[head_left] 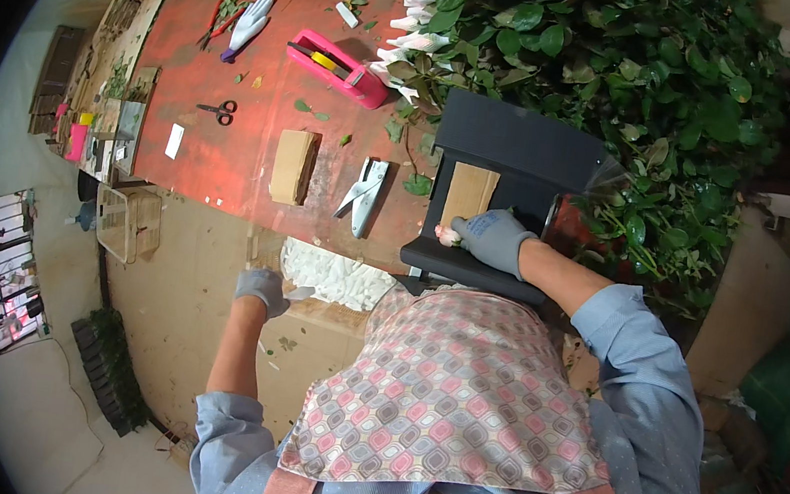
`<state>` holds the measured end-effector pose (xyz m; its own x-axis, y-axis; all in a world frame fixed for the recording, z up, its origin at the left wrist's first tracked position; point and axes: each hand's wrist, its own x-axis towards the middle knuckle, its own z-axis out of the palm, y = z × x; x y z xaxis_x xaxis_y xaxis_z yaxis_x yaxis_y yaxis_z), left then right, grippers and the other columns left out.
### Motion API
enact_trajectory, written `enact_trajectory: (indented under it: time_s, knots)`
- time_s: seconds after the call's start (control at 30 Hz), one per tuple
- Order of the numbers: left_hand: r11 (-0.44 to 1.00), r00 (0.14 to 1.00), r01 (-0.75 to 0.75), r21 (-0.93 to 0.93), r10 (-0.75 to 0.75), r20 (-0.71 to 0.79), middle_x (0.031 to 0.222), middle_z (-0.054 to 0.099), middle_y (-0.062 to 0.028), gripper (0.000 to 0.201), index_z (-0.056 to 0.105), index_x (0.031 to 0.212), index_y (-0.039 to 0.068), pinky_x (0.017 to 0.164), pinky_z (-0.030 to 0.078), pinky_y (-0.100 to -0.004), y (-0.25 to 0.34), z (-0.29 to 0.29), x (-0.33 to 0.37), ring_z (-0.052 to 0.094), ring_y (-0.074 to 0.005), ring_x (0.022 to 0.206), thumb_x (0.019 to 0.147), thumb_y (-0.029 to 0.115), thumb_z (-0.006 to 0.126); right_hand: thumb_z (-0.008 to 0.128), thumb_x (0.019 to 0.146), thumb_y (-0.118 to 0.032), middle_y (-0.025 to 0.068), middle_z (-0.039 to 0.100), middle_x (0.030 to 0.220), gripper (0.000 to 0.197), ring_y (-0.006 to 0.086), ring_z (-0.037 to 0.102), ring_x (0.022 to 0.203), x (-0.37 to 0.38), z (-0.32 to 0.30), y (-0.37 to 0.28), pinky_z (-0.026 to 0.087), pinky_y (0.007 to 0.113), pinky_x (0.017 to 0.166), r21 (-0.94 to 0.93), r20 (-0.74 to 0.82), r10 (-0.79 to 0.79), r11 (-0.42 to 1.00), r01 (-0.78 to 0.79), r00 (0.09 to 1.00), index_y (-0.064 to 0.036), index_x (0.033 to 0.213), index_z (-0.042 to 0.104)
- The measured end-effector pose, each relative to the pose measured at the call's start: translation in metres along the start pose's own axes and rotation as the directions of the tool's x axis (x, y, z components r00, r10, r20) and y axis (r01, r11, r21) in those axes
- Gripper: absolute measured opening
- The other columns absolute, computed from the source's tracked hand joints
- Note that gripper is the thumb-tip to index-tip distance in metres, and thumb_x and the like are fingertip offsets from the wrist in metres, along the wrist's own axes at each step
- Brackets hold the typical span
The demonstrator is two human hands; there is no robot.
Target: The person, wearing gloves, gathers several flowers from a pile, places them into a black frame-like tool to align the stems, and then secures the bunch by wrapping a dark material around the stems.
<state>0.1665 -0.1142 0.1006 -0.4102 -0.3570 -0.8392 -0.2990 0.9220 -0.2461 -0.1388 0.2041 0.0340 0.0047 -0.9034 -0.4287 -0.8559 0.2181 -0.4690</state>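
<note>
Flower [447, 237], one, pink, over black stand [521, 143], near right; grip of right hand [497, 240] pinching it, left hand's [264, 291] not discernible; probably light, soft, easily bruised, best held at its base.

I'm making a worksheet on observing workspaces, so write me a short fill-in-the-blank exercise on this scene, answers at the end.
1. The tape dispenser is bright ____ in colour.
2. The right hand wears a glove coloured ____.
3. The scissors lie on a tabletop coloured ____.
4. In the picture, the leafy stems are heaped to the ____ of the tape dispenser.

Missing words: pink; grey; red; right.
</note>
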Motion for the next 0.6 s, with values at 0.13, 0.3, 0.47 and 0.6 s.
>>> enact_trajectory:
  time_s: [0.13,0.3,0.47,0.6]
  knots:
    - [0.865,0.770,-0.413,-0.286,0.163,-0.617,0.126,0.064,-0.0167,0.057,0.062,0.128,0.006,0.098,0.046,-0.0466,0.061,-0.070,-0.025,0.060,-0.0365,0.115,0.084,0.041,0.074,0.046,0.098,-0.017,0.0170,0.072,0.088,0.020,0.0358,0.072,0.083,-0.002,0.002,-0.001,0.054,0.048,0.073,-0.022,-0.011,0.034,0.999,-0.035,0.999,-0.0072,0.110,0.058]
    - [0.539,0.497,-0.828,-0.156,0.575,-0.650,0.121,0.065,-0.0190,0.057,0.061,0.129,0.001,0.096,0.048,-0.0452,0.141,-0.163,-0.043,0.062,-0.0362,0.111,0.085,0.035,0.076,0.051,0.096,-0.021,0.0168,0.072,0.090,0.021,0.0360,0.071,0.085,-0.002,0.007,0.006,0.054,0.049,0.074,0.074,-0.056,0.066,0.995,-0.062,0.996,-0.0093,0.111,0.061]
    - [0.548,0.562,-0.826,-0.133,0.782,-0.269,0.130,0.062,-0.0230,0.063,0.058,0.134,0.001,0.104,0.046,-0.0449,0.201,-0.164,0.013,0.059,-0.0391,0.122,0.085,0.040,0.069,0.052,0.095,-0.022,0.0172,0.073,0.098,0.023,0.0367,0.071,0.091,-0.004,0.011,0.004,0.054,0.050,0.077,0.135,-0.125,0.056,0.990,-0.039,0.991,-0.0124,0.113,0.062]
    - [0.605,0.609,-0.789,-0.108,0.793,-0.007,0.134,0.060,-0.0237,0.063,0.057,0.136,0.002,0.106,0.045,-0.0444,0.219,-0.179,0.029,0.057,-0.0395,0.124,0.085,0.037,0.067,0.057,0.092,-0.027,0.0180,0.072,0.101,0.028,0.0385,0.069,0.095,-0.006,0.013,0.008,0.053,0.049,0.080,0.250,-0.179,0.092,0.967,-0.045,0.980,-0.0135,0.115,0.064]
